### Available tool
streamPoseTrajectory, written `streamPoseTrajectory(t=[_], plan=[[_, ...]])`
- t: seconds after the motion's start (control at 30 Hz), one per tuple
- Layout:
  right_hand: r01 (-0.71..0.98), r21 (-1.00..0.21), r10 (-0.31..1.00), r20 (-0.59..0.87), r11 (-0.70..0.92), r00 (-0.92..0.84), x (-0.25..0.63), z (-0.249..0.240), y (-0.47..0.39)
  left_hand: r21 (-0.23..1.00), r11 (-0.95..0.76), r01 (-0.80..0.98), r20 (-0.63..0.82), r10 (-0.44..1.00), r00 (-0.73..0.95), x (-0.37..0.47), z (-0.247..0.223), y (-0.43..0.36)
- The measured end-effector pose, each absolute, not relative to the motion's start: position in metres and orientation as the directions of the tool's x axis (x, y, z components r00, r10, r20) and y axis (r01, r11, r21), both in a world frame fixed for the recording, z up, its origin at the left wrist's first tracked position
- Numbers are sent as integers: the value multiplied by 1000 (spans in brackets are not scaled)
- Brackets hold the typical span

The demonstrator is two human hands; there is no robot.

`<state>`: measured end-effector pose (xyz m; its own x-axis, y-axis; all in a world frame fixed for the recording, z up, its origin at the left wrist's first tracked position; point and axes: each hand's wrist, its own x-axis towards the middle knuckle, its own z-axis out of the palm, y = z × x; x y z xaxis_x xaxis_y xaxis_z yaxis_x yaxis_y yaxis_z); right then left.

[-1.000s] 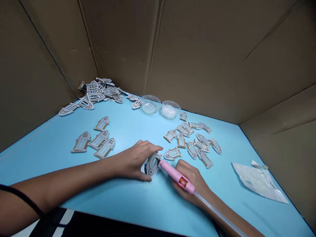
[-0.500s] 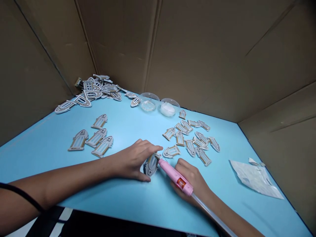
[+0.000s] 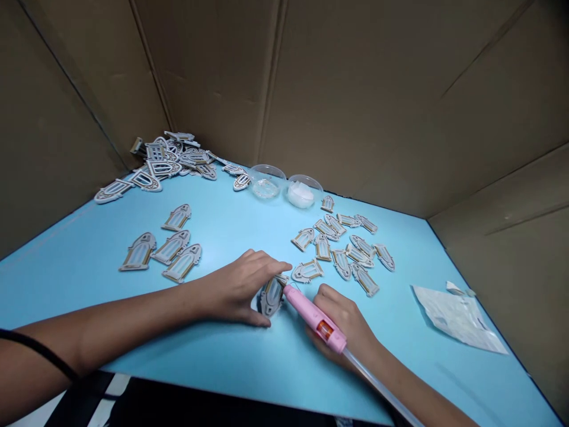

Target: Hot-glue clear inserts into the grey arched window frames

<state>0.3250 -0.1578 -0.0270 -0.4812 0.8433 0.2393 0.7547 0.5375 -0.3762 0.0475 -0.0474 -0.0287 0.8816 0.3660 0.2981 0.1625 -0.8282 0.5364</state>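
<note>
Now, grip: our left hand (image 3: 240, 287) pinches an arched window piece (image 3: 271, 295) on edge against the blue table (image 3: 249, 356), thumb below, fingers curled over its top.
Tool hand: our right hand (image 3: 351, 326) is closed round a pink glue pen (image 3: 315, 317); a clear tube trails back from it along the forearm.
Key relation: we see the pen's tip touching, or nearly touching, the held piece's right edge; the pen's long axis runs from lower right up to the left, and the piece's long axis leans up and to the right. The right hand is the nearer to the tip.
Count, beyond the pen tip: about twelve small window pieces (image 3: 342, 246).
Count, left of the grip: four larger window pieces (image 3: 164, 249).
Count, far left corner: a heap (image 3: 164, 166); we cannot count it.
Dishes: two clear round ones (image 3: 284, 187), far beyond the grip.
Wrapper: one crumpled packet (image 3: 456, 317), well right of the pen hand.
</note>
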Motion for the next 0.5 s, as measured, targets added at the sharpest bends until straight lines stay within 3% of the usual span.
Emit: streamPoseTrajectory(t=[0.3,0.5], plan=[[762,-393,857,247,515,-452,321,-22,-158,571,-794,209,258,415,872,48,-27,-47],[729,-535,899,342,427,-275,322,-9,-149,639,-646,418,11,551,835,42,-23,-36]])
